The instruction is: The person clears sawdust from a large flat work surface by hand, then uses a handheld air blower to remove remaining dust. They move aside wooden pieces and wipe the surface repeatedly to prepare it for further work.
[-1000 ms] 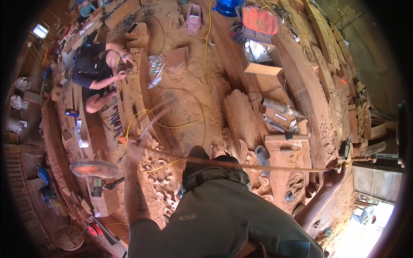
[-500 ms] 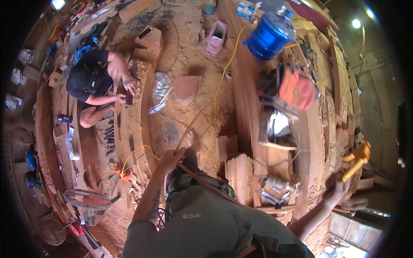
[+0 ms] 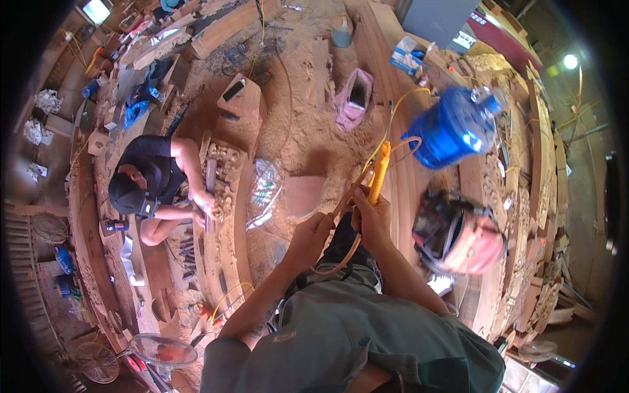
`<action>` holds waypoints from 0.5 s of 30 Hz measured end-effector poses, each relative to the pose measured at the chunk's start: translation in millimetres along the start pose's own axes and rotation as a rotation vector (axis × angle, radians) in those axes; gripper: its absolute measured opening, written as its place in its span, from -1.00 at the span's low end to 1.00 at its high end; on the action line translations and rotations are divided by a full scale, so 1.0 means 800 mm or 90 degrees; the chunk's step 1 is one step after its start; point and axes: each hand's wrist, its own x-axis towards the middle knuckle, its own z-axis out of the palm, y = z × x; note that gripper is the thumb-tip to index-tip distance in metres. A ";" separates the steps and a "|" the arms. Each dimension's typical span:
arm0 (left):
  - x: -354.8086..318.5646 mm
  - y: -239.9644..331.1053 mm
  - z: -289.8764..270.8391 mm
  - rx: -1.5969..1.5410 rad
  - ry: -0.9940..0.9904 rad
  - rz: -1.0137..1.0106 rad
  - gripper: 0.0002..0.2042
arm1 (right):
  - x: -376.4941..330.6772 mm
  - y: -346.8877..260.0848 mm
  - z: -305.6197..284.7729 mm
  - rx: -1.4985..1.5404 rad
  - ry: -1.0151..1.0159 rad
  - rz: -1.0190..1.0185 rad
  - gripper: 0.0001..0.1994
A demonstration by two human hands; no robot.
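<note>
Since a moment ago you have drawn both arms in from their wide spread, and your hands now meet in front of your chest. Your right hand (image 3: pixel 375 219) is clamped around a yellow tool (image 3: pixel 379 173), its thin hose (image 3: pixel 346 252) looping down between your wrists. Your left hand (image 3: pixel 313 234), just beside it, is closed on that hose. Past the tool's tip lies sawdust-covered floor; to the right sit a glossy blue water jug (image 3: pixel 452 128) and a soft pink bag (image 3: pixel 468 242). Well off to the left, another person (image 3: pixel 154 183) bends over rough carved wood (image 3: pixel 226 180).
</note>
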 end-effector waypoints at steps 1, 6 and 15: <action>0.031 0.013 0.000 0.013 0.009 0.024 -0.67 | 0.037 -0.015 0.011 0.000 -0.029 -0.010 -0.81; 0.185 0.073 -0.008 0.150 0.065 0.118 -0.75 | 0.242 -0.152 0.037 -0.049 -0.123 -0.109 -0.88; 0.236 -0.182 -0.079 0.232 0.631 -0.371 -0.56 | 0.575 -0.662 -0.027 0.112 0.061 -0.573 -0.93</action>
